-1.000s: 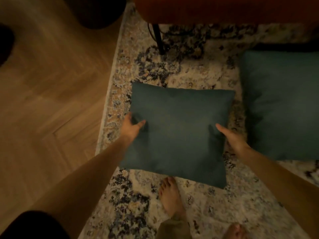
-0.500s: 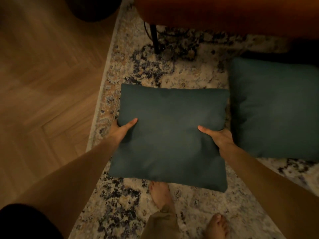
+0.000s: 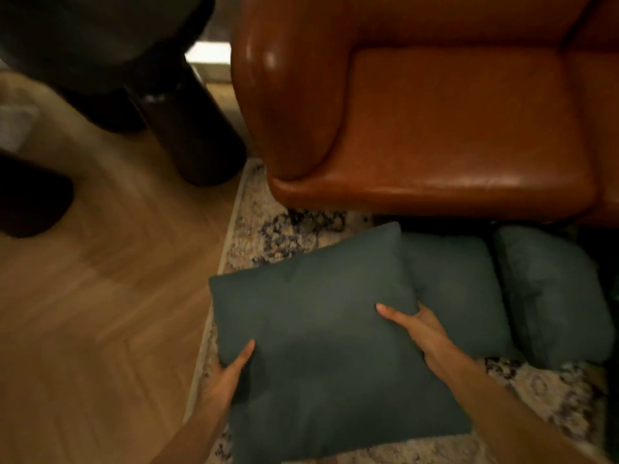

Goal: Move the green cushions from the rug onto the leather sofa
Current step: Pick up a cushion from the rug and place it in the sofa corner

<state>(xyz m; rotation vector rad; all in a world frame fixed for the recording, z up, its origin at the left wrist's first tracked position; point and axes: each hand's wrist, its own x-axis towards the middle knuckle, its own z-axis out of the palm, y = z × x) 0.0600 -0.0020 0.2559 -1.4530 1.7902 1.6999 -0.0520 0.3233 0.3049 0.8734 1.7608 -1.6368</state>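
I hold a dark green cushion (image 3: pixel 321 336) up off the patterned rug (image 3: pixel 268 229), tilted with its far corner toward the sofa. My left hand (image 3: pixel 231 370) grips its left edge, thumb on top. My right hand (image 3: pixel 418 326) grips its right edge. Two more green cushions lie on the rug in front of the sofa: one (image 3: pixel 459 289) partly behind the held cushion, another (image 3: pixel 549 293) further right. The brown leather sofa (image 3: pixel 452 122) fills the upper right, its seat bare.
A dark round table with thick cylindrical legs (image 3: pixel 187 122) stands left of the sofa arm on the wooden herringbone floor (image 3: pixel 100 313). Another dark object (image 3: pixel 30 195) sits at the left edge.
Both hands have lifted the cushion off the rug and carried it up toward the sofa. My view has risen, so the sofa seat and a third cushion now show.
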